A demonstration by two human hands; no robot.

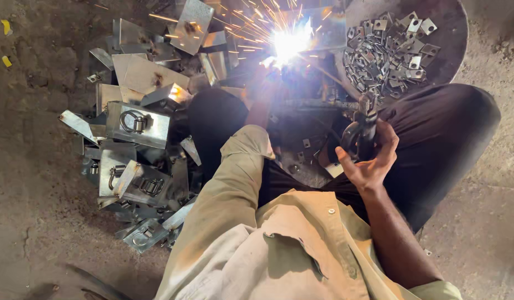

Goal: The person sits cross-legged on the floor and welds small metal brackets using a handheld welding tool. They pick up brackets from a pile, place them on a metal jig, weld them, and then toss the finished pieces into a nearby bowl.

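While arc (290, 41) burns, right hand (368, 158) fingers wrapped round electrode holder (359, 133); left hand (265, 83) near weld, grip lost in glare, probably steadying workpiece. Keep rod steady, left fingers clear of sparks. Finished brackets (137, 125) piled left.

We are gripping the dark electrode holder (359, 130) in our right hand (371, 161), while our left hand (265, 83) is reaching toward the bright welding arc (290, 41) beside piled metal plates (137, 125).

Dirt floor (34, 183) under heaped metal plates (135, 125), round pan (454, 50).
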